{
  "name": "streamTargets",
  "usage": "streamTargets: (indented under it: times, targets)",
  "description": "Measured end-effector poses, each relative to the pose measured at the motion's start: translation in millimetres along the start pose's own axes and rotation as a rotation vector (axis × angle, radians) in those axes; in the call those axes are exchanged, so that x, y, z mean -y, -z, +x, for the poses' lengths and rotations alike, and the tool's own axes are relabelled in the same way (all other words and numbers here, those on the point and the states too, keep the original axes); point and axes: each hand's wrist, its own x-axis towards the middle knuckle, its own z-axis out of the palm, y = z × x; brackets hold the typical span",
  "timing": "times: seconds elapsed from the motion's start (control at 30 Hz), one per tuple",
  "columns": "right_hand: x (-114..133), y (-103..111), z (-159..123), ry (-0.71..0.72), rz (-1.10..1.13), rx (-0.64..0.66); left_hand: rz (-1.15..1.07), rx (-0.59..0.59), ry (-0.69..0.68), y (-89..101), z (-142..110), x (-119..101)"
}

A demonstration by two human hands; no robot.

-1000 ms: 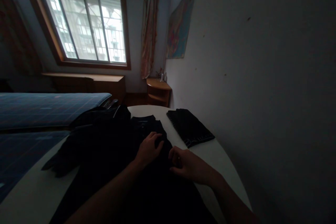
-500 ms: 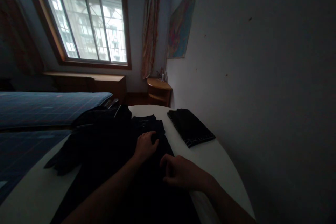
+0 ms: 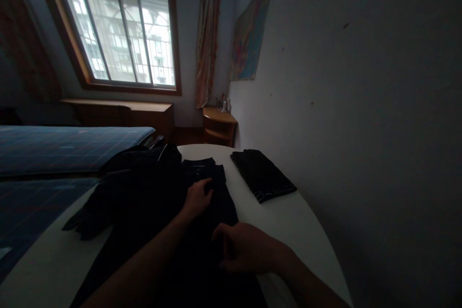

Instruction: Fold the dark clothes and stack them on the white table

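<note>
A dark, nearly black garment (image 3: pixel 220 207) lies lengthwise over the table in front of me; its far end has a band or collar with a small light mark. My left hand (image 3: pixel 198 198) rests on its upper part, fingers stretched out and thumb apart. Nearer to me, my right hand (image 3: pixel 249 248) is at the garment's right side, its fingers curled and the thumb below them. Dark cloth shows between finger and thumb, though the fingertips are hard to make out in the low light.
A folded black cloth item (image 3: pixel 265 175) with pale edge marks lies on the round white table (image 3: pixel 299 231). More dark clothing (image 3: pixel 137 168) is heaped at the left. Beyond are a bed with a blue checked cover (image 3: pixel 72 147) and a corner shelf (image 3: pixel 219 115); a wall (image 3: pixel 361 130) stands right.
My right hand has moved slightly left and toward me, and the garment's near right edge has shifted left. My left hand has slid slightly left on the cloth.
</note>
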Motion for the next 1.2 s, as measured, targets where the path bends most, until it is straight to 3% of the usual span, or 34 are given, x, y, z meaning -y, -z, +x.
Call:
streamTargets:
  times: [0.23, 0.4, 0.67, 0.73, 0.83, 0.97, 1.1, 1.2]
  targets:
    - [14, -8, 6, 0.101, 0.146, -0.009, -0.002, -0.051, 0.026, 0.2, 6, 7]
    - [11, -13, 9, 0.167, 0.123, 0.080, 0.048, -0.042, 0.035, -1.2, 6, 10]
    - [12, -15, 8, 0.216, 0.117, 0.088, 0.144, -0.001, -0.061, 0.7, 1, 7]
    - [8, -13, 10, 0.172, 0.120, 0.000, 0.170, 0.007, -0.089, 1.3, -2, 5]
    - [-5, -3, 22, 0.039, 0.113, -0.253, 0.204, 0.006, -0.106, 1.0, -5, 2]
    - [-36, 23, 53, -0.152, 0.000, -0.549, 0.232, 0.002, -0.109, -0.8, -6, 0]
    - [-69, 54, 94, -0.403, -0.145, -0.567, 0.237, 0.011, -0.112, -2.2, -6, 0]
    - [-85, 71, 124, -0.499, -0.187, -0.561, 0.233, 0.013, -0.104, -2.4, -6, 1]
